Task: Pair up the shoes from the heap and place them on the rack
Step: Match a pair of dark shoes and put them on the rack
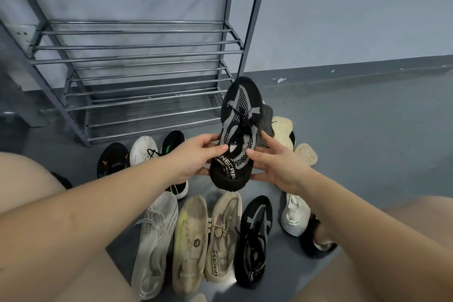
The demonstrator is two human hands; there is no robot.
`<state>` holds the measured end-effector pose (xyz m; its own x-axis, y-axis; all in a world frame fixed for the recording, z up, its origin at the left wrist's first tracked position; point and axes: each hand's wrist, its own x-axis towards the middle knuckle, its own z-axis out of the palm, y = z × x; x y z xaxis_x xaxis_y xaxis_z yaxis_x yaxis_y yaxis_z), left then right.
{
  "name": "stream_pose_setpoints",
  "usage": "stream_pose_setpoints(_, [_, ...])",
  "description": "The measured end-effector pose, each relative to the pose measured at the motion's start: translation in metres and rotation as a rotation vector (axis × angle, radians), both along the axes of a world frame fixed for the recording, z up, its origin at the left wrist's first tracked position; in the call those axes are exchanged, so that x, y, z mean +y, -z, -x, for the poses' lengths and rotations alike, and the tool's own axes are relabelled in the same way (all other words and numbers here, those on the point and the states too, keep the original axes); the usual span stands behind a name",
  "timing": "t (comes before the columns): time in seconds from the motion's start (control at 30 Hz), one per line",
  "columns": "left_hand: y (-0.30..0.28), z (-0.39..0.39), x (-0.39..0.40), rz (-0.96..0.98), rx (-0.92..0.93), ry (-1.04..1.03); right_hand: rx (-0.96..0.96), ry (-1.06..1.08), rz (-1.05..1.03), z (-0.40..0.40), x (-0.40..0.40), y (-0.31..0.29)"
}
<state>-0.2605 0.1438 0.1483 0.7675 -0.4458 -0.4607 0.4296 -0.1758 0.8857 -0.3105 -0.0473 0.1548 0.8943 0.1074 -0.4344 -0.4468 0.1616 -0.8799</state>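
Sneaker (239, 135) held up by both hands, left hand (196, 158) and right hand (274, 164) pinching its heel end, toe pointing at the rack (137, 56). One matching shoe (255, 240) lies below it.

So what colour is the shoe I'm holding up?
Black with grey mesh panels, black laces, white lettering; head view.

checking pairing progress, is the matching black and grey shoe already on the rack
No, the matching shoe lies on the floor, not on the rack.

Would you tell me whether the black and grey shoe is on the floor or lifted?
Lifted: both the left hand and right hand hold the black and grey shoe above the floor.
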Motion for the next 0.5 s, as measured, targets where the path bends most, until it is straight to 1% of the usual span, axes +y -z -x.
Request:
stream_pose_setpoints(0.1, [0.003,0.005,-0.010,-0.006,-0.018,-0.021,0.067,-0.033,0.074,0.002,-0.005,0.007])
stream_pose_setpoints(0.2, [0.002,0.004,-0.024,-0.001,-0.021,-0.022,0.089,-0.077,0.100,-0.001,-0.014,0.014])
stream_pose_setpoints(0.37, [0.013,0.004,-0.048,-0.010,0.031,-0.050,0.128,0.033,0.091,-0.001,-0.027,0.040])
stream_pose_setpoints(0.5, [0.043,0.013,-0.068,-0.026,0.125,-0.032,0.223,0.078,0.048,0.019,-0.035,0.070])
